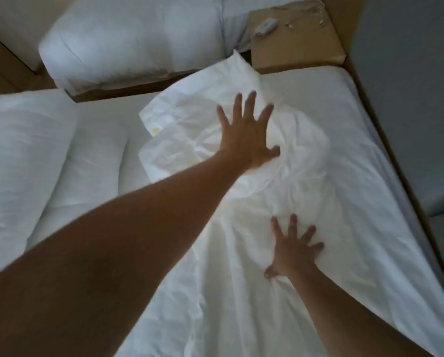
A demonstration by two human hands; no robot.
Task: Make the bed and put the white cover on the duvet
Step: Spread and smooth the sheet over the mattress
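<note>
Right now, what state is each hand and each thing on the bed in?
cover: crumpled, bunched down the middle of the bed.
left hand: open, fingers spread, pressing on the cover.
right hand: open, fingers spread, flat on the cover.
sheet: smooth, bare at the far corner.
pillows: lying side by side, left of the cover.

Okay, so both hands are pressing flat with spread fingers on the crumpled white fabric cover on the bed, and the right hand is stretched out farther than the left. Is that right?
Not quite. Both hands do press flat, fingers spread, on the crumpled white fabric cover, but the left hand is the one stretched out farther. The right hand lies nearer the person. The head view shows it.
</note>
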